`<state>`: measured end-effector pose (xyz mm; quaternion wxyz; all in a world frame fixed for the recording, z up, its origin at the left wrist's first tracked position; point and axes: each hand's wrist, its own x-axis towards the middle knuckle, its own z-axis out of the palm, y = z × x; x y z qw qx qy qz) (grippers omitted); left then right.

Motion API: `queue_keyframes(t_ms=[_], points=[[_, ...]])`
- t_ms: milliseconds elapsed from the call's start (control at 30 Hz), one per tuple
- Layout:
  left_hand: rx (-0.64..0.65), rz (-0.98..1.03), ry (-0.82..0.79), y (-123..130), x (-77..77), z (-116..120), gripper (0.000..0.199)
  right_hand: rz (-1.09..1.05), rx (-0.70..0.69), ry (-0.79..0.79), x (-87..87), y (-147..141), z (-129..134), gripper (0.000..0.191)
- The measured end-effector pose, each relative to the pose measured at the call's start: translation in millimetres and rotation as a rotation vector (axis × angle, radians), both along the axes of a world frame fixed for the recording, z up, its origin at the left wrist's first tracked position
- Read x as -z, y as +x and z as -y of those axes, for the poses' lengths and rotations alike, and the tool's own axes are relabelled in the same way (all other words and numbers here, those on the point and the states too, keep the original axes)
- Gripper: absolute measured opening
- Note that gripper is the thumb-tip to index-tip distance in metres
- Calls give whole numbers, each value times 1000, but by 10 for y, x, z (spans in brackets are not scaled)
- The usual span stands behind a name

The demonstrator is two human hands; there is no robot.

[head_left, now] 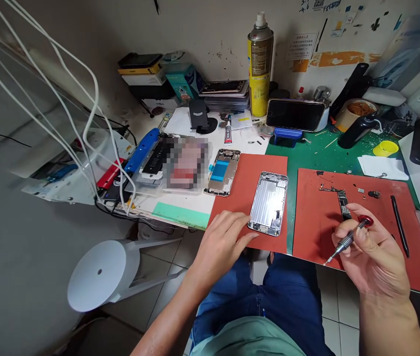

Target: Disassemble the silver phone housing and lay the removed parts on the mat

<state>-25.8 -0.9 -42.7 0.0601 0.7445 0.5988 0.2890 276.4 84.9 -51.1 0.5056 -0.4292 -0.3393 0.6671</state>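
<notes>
I see the right hand (376,252) gripping the screwdriver (344,242) and the left hand (222,237) lying loose against the phone shell (267,202) on the red mat (256,164), so tbh, keep that shell pinned flat.

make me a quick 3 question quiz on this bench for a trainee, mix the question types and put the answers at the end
1. Which hand holds the screwdriver?
2. True or false: the yellow spray can stands upright.
3. Where are the fingers of the left hand relative to the silver phone housing?
A) at its far right corner
B) at its near left corner
C) spread over its centre

Key: 1. The right hand. 2. True. 3. B.
</notes>
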Motion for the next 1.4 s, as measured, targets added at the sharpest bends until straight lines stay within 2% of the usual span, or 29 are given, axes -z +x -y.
queue_keyframes(t_ms=[100, 167, 300, 400, 567, 733, 1033, 1400], points=[[-55, -16, -9, 46, 30, 10, 30, -17, -11, 22, 18, 5, -7, 50], [-135, -22, 2, 131, 64, 28, 35, -34, -18, 29, 26, 10, -8, 50], [-323, -65, 21, 423, 131, 72, 62, -53, -22, 23, 37, 17, -3, 49], [-407, -132, 24, 644, 146, 75, 77, -59, -22, 21, 42, 18, -1, 50], [-481, -190, 20, 812, 119, 24, 66, -76, -24, 21, 31, 16, 0, 50], [-501, -184, 11, 830, 95, -24, 56, -98, -31, 16, 37, 18, 1, 50], [-478, -230, 35, 665, 73, 74, 57, -117, -17, 15, 48, 34, 6, 49], [-387, -65, -29, 423, 118, 229, 63, -76, -1, -4, 23, 10, 1, 51]])
